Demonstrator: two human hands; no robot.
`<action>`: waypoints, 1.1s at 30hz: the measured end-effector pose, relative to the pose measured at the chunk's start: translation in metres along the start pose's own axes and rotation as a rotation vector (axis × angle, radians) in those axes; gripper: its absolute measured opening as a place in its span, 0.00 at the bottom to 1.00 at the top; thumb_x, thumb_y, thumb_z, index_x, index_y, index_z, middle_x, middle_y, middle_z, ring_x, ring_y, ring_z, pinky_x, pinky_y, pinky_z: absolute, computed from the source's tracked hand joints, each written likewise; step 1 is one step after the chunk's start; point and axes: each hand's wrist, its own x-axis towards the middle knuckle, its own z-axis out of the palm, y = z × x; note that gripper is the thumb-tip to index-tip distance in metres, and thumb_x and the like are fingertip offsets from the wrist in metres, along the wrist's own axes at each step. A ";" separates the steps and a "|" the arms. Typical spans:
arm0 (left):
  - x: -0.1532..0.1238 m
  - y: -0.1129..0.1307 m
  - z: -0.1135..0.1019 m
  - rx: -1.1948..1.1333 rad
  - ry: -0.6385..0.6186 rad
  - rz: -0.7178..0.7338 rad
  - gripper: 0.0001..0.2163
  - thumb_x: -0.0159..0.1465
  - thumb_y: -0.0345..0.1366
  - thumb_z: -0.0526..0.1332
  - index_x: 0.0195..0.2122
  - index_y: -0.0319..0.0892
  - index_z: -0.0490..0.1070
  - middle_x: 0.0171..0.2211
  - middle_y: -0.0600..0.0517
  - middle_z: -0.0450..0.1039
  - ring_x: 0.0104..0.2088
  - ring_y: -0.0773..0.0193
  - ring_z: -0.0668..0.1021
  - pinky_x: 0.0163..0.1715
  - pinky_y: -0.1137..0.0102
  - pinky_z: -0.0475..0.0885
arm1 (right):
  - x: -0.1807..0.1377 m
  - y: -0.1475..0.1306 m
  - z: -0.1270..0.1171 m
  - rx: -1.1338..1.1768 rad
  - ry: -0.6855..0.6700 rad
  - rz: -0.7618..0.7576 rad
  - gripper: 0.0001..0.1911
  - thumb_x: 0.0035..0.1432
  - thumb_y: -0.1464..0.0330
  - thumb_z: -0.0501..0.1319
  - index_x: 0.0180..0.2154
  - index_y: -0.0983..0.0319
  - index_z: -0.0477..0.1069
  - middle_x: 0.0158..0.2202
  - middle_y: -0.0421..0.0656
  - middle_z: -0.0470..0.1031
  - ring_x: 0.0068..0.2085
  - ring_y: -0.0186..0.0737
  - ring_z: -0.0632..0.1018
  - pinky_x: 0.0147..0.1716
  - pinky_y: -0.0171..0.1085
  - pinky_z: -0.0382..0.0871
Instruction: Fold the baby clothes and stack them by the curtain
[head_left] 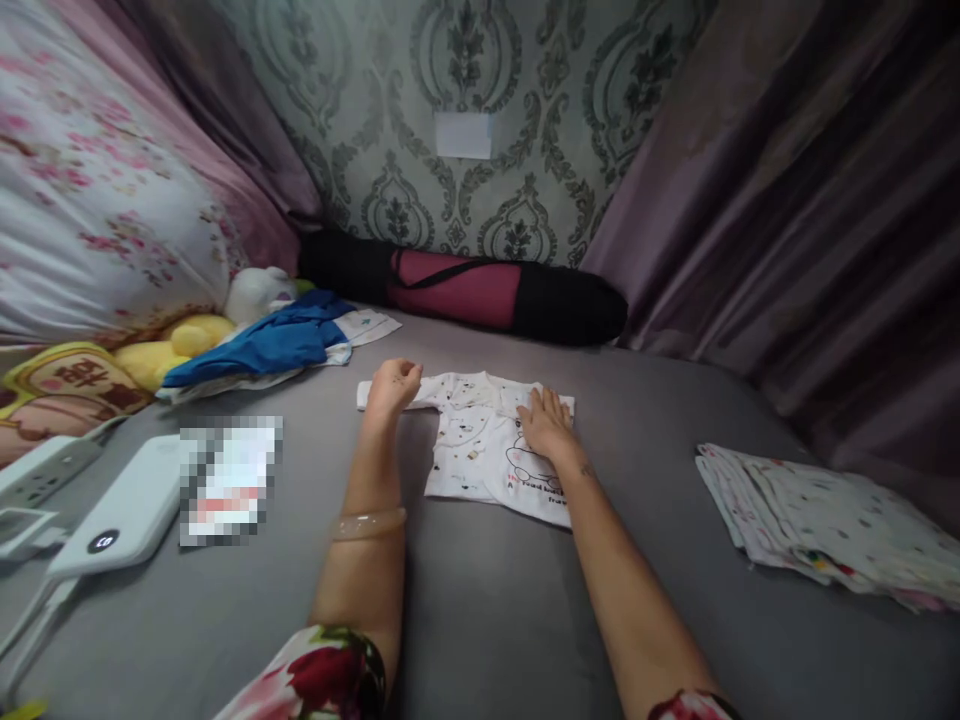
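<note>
A small white baby shirt (465,450) with little prints and a cartoon outline lies spread flat on the grey sheet. Its left sleeve stretches out sideways, and my left hand (396,386) is closed over it with fingers curled together, near the cuff. The fingertips partly hide what they pinch. My right hand (547,424) rests flat on the shirt's right side by the other sleeve, fingers stretched out and slightly apart. That hand and forearm cover part of the printed front.
On the right sits a stack of folded clothes (832,520). Blue and white clothing (277,340) lies at the left beside plush toys (195,335). Nearer are a white power bank (124,510), a power strip (52,470) and a blurred-out flat object (232,480). A long black-and-maroon bag (457,287) lies along the wall.
</note>
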 end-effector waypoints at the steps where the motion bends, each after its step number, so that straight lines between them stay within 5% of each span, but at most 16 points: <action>1: 0.001 -0.003 0.000 0.009 0.014 -0.017 0.13 0.61 0.39 0.55 0.38 0.39 0.76 0.36 0.43 0.79 0.42 0.55 0.78 0.40 0.69 0.68 | -0.001 -0.010 -0.001 0.002 0.000 -0.043 0.33 0.68 0.59 0.40 0.67 0.70 0.45 0.70 0.52 0.41 0.69 0.48 0.43 0.64 0.46 0.37; 8: 0.004 -0.027 -0.001 0.100 0.012 -0.173 0.11 0.62 0.39 0.55 0.35 0.40 0.74 0.37 0.40 0.77 0.44 0.51 0.77 0.42 0.64 0.68 | -0.003 -0.058 0.019 0.039 0.020 -0.232 0.34 0.68 0.58 0.39 0.67 0.73 0.45 0.70 0.51 0.40 0.69 0.45 0.43 0.65 0.44 0.36; 15: 0.000 -0.043 -0.004 0.216 0.262 -0.413 0.16 0.61 0.37 0.56 0.46 0.31 0.71 0.53 0.26 0.64 0.55 0.35 0.66 0.47 0.51 0.65 | -0.001 -0.053 0.029 -0.004 0.059 -0.223 0.33 0.67 0.59 0.40 0.66 0.73 0.47 0.69 0.51 0.42 0.68 0.46 0.45 0.65 0.44 0.37; 21: 0.007 -0.052 0.000 0.217 0.282 -0.456 0.15 0.61 0.37 0.55 0.46 0.35 0.72 0.51 0.31 0.69 0.54 0.38 0.68 0.48 0.51 0.66 | 0.009 -0.072 0.017 -0.005 0.094 -0.308 0.29 0.68 0.62 0.42 0.63 0.73 0.55 0.68 0.55 0.49 0.68 0.48 0.48 0.65 0.48 0.33; 29: 0.014 -0.052 0.001 0.262 0.207 -0.526 0.14 0.61 0.39 0.57 0.45 0.39 0.72 0.50 0.36 0.73 0.54 0.43 0.70 0.50 0.53 0.64 | 0.041 -0.119 0.018 0.139 0.015 -0.442 0.22 0.68 0.70 0.44 0.58 0.71 0.62 0.62 0.55 0.62 0.64 0.44 0.60 0.62 0.40 0.49; 33: 0.023 -0.059 0.000 0.198 0.251 -0.469 0.11 0.62 0.37 0.56 0.41 0.39 0.73 0.48 0.36 0.73 0.53 0.43 0.72 0.49 0.55 0.64 | 0.046 -0.118 0.027 0.153 -0.023 -0.444 0.23 0.68 0.69 0.45 0.60 0.72 0.60 0.64 0.55 0.57 0.64 0.44 0.58 0.62 0.40 0.49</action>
